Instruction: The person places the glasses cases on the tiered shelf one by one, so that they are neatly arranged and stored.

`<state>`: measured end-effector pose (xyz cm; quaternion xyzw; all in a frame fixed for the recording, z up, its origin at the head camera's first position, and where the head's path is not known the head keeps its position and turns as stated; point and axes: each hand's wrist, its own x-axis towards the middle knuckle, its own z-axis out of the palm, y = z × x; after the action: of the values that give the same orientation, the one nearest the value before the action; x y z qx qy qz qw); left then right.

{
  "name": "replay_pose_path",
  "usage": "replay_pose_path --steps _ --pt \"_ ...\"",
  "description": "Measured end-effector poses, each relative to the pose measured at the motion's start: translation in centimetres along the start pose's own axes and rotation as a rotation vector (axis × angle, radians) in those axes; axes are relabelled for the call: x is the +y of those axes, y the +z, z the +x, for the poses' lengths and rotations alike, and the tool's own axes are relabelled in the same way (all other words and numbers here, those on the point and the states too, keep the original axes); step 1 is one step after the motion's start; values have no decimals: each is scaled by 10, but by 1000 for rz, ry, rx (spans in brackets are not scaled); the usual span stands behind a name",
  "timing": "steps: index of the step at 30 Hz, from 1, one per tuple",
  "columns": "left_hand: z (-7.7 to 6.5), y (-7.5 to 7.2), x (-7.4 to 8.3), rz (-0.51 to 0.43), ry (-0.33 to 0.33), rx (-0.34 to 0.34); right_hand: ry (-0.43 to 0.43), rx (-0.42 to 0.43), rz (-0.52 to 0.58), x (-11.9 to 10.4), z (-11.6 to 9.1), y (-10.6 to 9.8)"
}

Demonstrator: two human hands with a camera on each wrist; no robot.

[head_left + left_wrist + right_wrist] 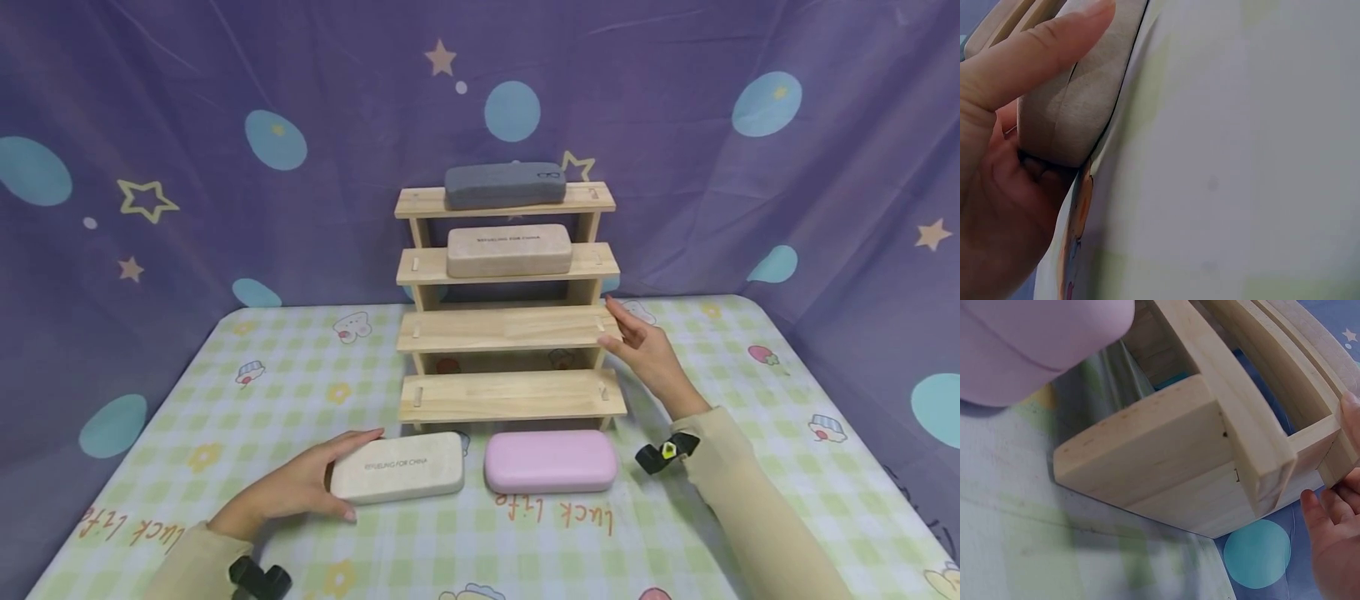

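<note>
At the front of the table, my left hand (303, 479) grips the left end of a cream eyeglass case (405, 479) printed with lettering. In the left wrist view the thumb lies along one side of this case (1088, 94), with the other fingers partly hidden behind it. My right hand (648, 354) holds the right end of the third tier down of a wooden stepped shelf (495, 329). Seen from the right wrist, the thumb is on one side of that board and the fingers (1319, 519) are on the other.
A pink eyeglass case (551, 462) lies before the shelf's lowest tier (510, 396), right of the cream one. A grey-blue case (504, 187) sits on the top tier, and a beige lettered case (510, 254) on the tier below. A checked cloth (300, 383) covers the table; a purple curtain (337, 225) hangs behind.
</note>
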<state>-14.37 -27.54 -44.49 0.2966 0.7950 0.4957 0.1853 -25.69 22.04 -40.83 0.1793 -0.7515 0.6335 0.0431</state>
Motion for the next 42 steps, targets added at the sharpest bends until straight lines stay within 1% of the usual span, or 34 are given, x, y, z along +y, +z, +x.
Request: replay_pose_path --steps 3,7,10,13,17,20,22,26,33,35,37,40,42 --pt "0 -1 -2 -20 12 8 -3 -4 10 0 0 0" --pt "1 -1 -4 -61 -4 20 -7 -9 23 1 -1 0" --pt "1 -1 -3 -83 -1 30 -8 -12 19 1 -1 0" --pt "1 0 -2 -78 40 39 -5 -11 15 1 -1 1" --pt "2 0 2 -48 92 49 -5 -3 8 0 -1 0" --pt "2 0 4 -24 103 52 -8 -3 7 1 0 0" --pt "2 -1 6 1 104 59 -11 -4 11 1 0 0" --pt "2 -5 8 18 98 72 -10 -4 11 2 1 0" --pt "2 -14 16 -52 64 76 0 -6 12 1 1 0" --pt "3 -17 20 -26 62 88 0 -8 10 1 1 0" --pt "4 -21 24 33 59 109 1 -6 6 1 1 -1" --pt "8 -26 31 117 84 126 2 -7 0 0 1 -1" --pt "10 -29 36 120 114 116 5 -6 -3 0 0 -1"
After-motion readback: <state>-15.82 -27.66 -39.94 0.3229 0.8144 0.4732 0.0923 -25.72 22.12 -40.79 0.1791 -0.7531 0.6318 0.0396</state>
